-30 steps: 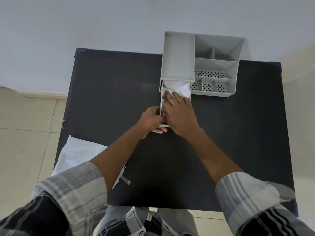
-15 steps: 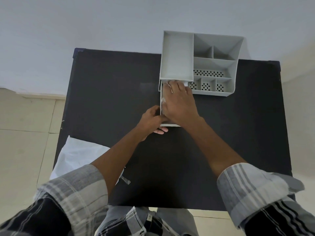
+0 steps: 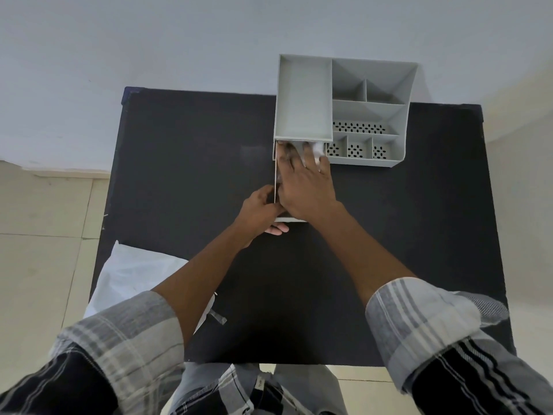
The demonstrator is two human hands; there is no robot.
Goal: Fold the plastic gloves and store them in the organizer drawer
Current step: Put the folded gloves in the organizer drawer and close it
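Far left on the counter (image 3: 191, 163) I see a white plastic bag (image 3: 134, 280) hanging partly over the near corner, half hidden under my left sleeve; it may hold more gloves, though I cannot tell. A small strip of tape or plastic (image 3: 217, 315) lies just beside it.

Moving right, my left hand (image 3: 260, 212) is closed around the near left corner of the pulled-out drawer (image 3: 274, 181), fingers curled under its front edge, steadying it. My right hand (image 3: 305, 182) lies flat and open inside the drawer, palm down, fingers spread and reaching under the organizer (image 3: 369, 115). The folded plastic gloves (image 3: 317, 149) sit beneath those fingers at the back of the drawer; only a white scrap shows between them.

I judge the stowing nearly done, with closing the drawer left. The risks I see:
- the slick film springing open when I lift my palm, because nothing holds the fold;
- a loose edge catching in the gap when the drawer slides shut;
- the light organizer skidding back toward the wall if I push without bracing it.

Further right, the perforated compartments look empty. I can read no brand, label or writing anywhere; a tag at my waistband is too small to make out.
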